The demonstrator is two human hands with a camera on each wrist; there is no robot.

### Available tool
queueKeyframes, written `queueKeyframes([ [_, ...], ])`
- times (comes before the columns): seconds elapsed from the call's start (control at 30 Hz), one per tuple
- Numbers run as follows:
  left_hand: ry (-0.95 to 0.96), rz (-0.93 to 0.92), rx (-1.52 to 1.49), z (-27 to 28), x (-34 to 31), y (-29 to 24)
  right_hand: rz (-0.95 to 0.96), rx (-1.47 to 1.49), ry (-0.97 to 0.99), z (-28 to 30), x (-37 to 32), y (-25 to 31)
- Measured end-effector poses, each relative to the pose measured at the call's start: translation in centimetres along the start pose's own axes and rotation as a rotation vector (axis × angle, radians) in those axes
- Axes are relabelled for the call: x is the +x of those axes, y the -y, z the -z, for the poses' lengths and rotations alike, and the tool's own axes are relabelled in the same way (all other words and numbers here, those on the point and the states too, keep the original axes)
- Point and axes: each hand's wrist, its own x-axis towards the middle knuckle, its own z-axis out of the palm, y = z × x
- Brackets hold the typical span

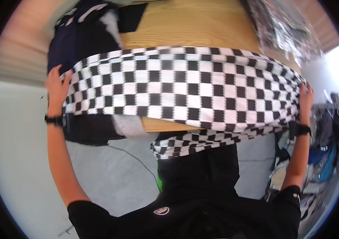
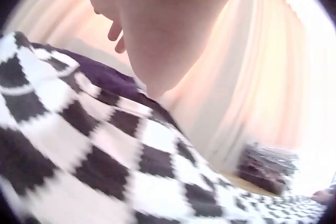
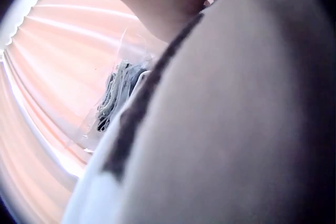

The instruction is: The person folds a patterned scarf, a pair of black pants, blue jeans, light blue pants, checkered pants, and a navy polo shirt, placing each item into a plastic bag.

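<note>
A black-and-white checkered cloth [image 1: 169, 87] stretches wide between both hands, over the table's near part. At its left end is my left hand [image 1: 57, 89], fingers and thumb spread apart in a V. In the left wrist view the thumb [image 2: 157, 79] comes down at the cloth's edge, apart from the fingers. My right hand [image 1: 306, 99] grips the other end, where the fabric gathers into creases. In the right wrist view the raised cloth [image 3: 220, 108] hides most of that hand. A lower fold of the cloth [image 1: 177, 146] hangs past the table edge.
Dark clothing [image 1: 82, 44] lies on the left of the wooden table [image 1: 197, 24]. Clear plastic bags [image 1: 285, 30] are at the back right. On the floor at right are piled goods [image 1: 321, 155]; a thin cable [image 1: 135, 157] runs across the floor at left.
</note>
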Motion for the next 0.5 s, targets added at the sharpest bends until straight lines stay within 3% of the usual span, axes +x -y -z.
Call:
queueKeyframes([
  [0.07,-0.070,-0.099,-0.005,3.4,-0.4,-7.1,-0.015,-0.034,-0.136,-0.4,0.1,-0.2],
  [0.17,0.047,0.028,-0.319,8.1,-4.4,-19.1,-0.009,-0.113,-0.169,3.1,-1.4,2.5],
  [0.2,0.186,0.057,-0.436,8.5,-7.0,-20.9,-0.008,0.000,-0.328,3.9,-1.7,2.1],
  [0.23,0.381,-0.106,-0.470,8.8,-9.5,-22.2,0.001,0.112,-0.484,4.8,-2.1,1.3],
  [0.3,0.632,-0.144,-0.681,9.0,-13.3,-26.8,-0.213,0.440,-0.773,5.9,-5.6,-1.1],
  [0.37,0.829,-0.006,-0.926,6.9,-17.9,-28.7,-0.428,0.864,-0.669,3.3,-11.6,-9.3],
  [0.43,0.817,-0.001,-0.843,4.6,-22.1,-29.7,-1.368,1.134,-0.295,-1.1,-18.1,-10.5],
  [0.47,0.801,0.005,-0.756,3.6,-23.8,-29.9,-1.589,1.398,-0.264,-5.6,-21.2,-12.1],
  [0.5,0.805,0.002,-0.754,3.0,-25.0,-30.1,-1.611,1.604,0.072,-5.4,-22.2,-6.6],
])
